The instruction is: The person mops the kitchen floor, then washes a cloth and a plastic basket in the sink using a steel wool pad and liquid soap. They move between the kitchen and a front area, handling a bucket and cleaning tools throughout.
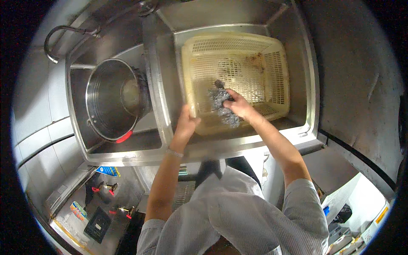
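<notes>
A cream plastic basket (280,70) with slotted walls and a mesh bottom lies in the right basin of the steel sink. My left hand (186,122) grips its near left rim, thumb on the inside. Within the basket, my right hand (237,103) holds a clump of steel wool scourer (220,100), blurred at its edges. Brown stains (259,62) mark the basket's far right corner. The sink drain (229,67) shows through the mesh.
A steel bucket (110,98) with a red handle grip (124,136) stands tilted in the left basin (146,140). A curved faucet (63,28) juts from the back left. Below left, a steel surface carries red-handled valves (105,188). A dark steel panel (353,79) rises at the right.
</notes>
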{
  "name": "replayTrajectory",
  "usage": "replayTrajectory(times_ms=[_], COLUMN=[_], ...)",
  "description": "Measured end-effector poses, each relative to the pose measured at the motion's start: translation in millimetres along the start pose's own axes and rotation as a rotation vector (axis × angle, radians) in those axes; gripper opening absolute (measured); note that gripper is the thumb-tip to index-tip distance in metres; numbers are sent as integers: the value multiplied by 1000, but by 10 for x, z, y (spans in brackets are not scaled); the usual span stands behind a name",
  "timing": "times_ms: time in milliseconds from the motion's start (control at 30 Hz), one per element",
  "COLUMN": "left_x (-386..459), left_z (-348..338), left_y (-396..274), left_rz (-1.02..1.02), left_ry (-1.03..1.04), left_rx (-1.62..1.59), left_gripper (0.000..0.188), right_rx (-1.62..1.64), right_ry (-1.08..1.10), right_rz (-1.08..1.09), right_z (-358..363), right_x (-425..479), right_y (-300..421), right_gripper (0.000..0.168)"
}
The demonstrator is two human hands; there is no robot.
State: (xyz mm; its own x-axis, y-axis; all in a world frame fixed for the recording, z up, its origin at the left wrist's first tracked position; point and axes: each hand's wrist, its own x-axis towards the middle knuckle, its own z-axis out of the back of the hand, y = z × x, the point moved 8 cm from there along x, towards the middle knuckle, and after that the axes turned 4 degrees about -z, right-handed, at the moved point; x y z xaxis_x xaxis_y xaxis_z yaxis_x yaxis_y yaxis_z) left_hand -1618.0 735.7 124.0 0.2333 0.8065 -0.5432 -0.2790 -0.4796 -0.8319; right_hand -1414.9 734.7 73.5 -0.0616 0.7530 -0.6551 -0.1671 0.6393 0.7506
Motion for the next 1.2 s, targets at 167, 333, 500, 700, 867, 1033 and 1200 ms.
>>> replayTrajectory(times_ms=[167,333,500,700,867,1033,1200], left_x=[-87,-252,-267,-101,-195,-135,-81], left_z=[-35,-56,-122,-103,-170,-53,-111], left_y=[8,-132,-248,60,-158,158,288], left_rz=[-28,-27,123,-21,-78,52,-19], left_ry=[10,97,95,100,94,55,33], left_rx=[-483,-418,-450,-215,-241,-117,-279], left_gripper=[54,61,60,58,61,63,60], right_rx=[-78,-186,-238,-81,13,11,-48], right_ry=[-43,-306,-338,-95,-288,-35,-91], right_rz=[210,251,314,262,353,255,285], right_z=[-717,-725,-543,-752,-433,-756,-800], right_x=[-491,-44,461,95,697,469,354], right_y=[835,1298,1672,989,1884,1240,975], right_gripper=[67,61,48,63,51,51,54])
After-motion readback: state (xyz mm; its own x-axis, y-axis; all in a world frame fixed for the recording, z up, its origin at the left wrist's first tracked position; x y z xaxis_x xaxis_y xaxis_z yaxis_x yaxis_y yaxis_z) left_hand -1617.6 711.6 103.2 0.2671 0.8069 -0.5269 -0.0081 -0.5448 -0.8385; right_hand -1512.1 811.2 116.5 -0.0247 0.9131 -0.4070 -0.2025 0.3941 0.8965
